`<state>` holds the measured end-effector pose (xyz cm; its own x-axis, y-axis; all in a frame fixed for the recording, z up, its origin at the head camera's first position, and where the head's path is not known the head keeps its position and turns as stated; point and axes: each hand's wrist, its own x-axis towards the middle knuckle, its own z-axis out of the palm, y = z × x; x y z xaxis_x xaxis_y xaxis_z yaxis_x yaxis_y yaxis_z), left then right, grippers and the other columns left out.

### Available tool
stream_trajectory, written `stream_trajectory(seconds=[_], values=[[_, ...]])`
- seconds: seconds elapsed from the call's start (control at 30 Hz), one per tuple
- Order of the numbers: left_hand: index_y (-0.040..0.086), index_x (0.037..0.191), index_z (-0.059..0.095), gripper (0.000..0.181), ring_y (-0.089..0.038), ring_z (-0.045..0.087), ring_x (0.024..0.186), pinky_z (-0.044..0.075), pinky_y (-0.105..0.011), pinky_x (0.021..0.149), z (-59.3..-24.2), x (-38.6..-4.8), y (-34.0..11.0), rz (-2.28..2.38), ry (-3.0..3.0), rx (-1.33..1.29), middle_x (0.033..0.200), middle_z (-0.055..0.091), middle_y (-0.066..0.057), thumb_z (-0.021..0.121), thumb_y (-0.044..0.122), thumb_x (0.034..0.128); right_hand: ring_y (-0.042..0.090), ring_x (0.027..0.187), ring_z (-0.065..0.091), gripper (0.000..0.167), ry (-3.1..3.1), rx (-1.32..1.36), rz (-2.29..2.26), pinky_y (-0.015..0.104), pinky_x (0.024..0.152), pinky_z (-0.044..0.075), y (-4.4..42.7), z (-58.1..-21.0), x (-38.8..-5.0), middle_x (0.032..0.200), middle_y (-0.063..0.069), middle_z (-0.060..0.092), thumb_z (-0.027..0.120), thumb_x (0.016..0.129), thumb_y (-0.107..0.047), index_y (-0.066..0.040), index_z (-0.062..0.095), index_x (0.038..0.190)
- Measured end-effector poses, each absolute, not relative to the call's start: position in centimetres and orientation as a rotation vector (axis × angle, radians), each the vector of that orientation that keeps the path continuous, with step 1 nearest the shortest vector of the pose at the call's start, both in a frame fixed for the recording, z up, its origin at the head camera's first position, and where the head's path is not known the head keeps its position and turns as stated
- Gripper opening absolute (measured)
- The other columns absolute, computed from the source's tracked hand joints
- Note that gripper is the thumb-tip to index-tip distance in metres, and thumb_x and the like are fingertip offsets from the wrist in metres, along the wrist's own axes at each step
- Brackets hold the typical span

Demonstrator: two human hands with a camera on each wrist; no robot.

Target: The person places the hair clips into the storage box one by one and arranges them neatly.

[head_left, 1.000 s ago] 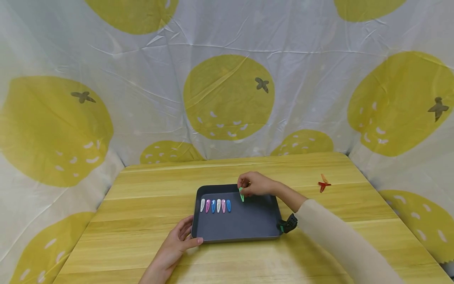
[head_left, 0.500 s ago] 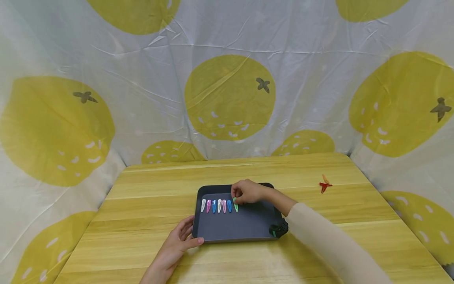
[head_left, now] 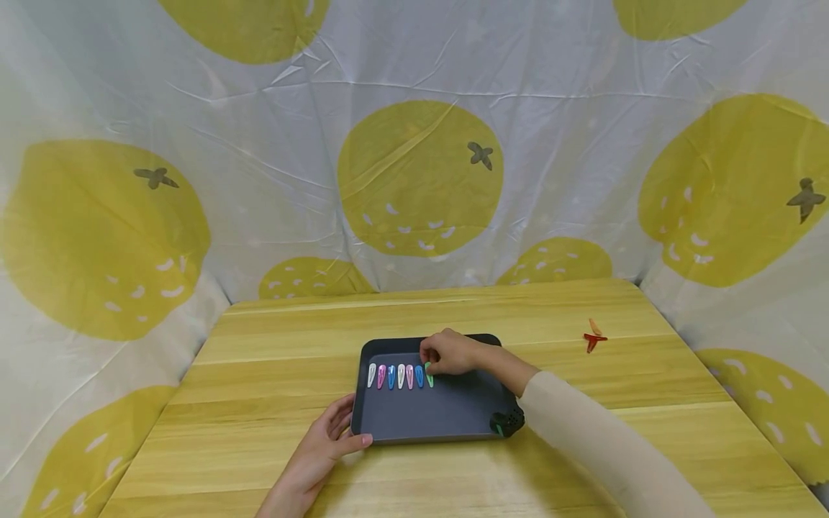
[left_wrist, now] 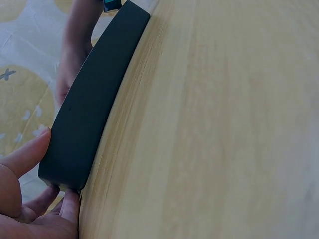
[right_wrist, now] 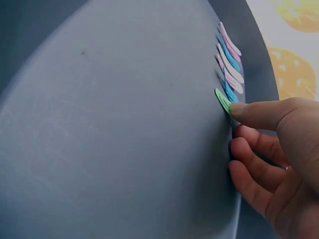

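Note:
A dark grey tray (head_left: pixel 434 417) lies on the table, holding a row of snap hair clips: white (head_left: pixel 372 375), pink (head_left: pixel 381 376), blue (head_left: pixel 391 377), white (head_left: pixel 401 376), pink (head_left: pixel 409 377) and blue (head_left: pixel 419 376). At the row's right end my right hand (head_left: pixel 450 352) pinches a green hair clip (right_wrist: pixel 223 100) by its wide end, thumb on top; the clip lies against the tray floor beside the blue one. My left hand (head_left: pixel 322 439) grips the tray's near left corner, with the thumb on the front wall (left_wrist: pixel 89 104) and fingers round the side.
Red clips (head_left: pixel 592 341) and an orange clip (head_left: pixel 594 326) lie on the wooden table (head_left: pixel 291 338) to the right of the tray. A lemon-print cloth (head_left: pixel 259 187) hangs behind. The black wrist camera (head_left: pixel 507 422) sits over the tray's near right corner.
My right hand has carried the green clip left and down to the end of the row, then stayed nearly still there. The left hand keeps its place on the tray.

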<state>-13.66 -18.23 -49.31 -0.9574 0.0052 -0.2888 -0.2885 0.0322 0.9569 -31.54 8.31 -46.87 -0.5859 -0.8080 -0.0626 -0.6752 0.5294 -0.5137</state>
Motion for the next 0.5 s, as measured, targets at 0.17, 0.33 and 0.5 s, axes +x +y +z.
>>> stream_trajectory(seconds=[0.17,0.33,0.5], values=[[0.0,0.156,0.037,0.091,-0.043,0.032,0.147,0.028,-0.055,0.12,-49.3,-13.7,-18.2,2.03,2.09,-0.288,0.158,0.038,-0.026,0.088,0.003,0.0804,0.008,0.066,0.054,0.005,2.481,-1.257,-0.64,0.027,0.063,0.047,8.5,-46.9,-31.5,0.077,-0.009,0.06,0.074,0.097,-0.014,-0.013,0.069,0.095],[0.0,0.156,0.036,0.091,-0.043,0.033,0.147,0.028,-0.055,0.12,-49.4,-13.6,-18.2,2.04,2.088,-0.277,0.158,0.038,-0.026,0.087,0.002,0.0802,0.007,0.068,0.055,0.005,2.497,-1.265,-0.608,0.027,0.064,0.048,8.7,-46.8,-31.5,0.079,-0.01,0.06,0.073,0.099,-0.018,-0.015,0.07,0.1],[-0.001,0.156,0.036,0.091,-0.042,0.033,0.147,0.028,-0.055,0.12,-49.4,-13.5,-18.2,2.046,2.088,-0.276,0.158,0.037,-0.027,0.087,0.001,0.0798,0.008,0.073,0.057,0.009,2.498,-1.275,-0.668,0.029,0.068,0.051,9.4,-46.5,-31.6,0.084,-0.009,0.062,0.073,0.098,-0.016,-0.012,0.071,0.107]])
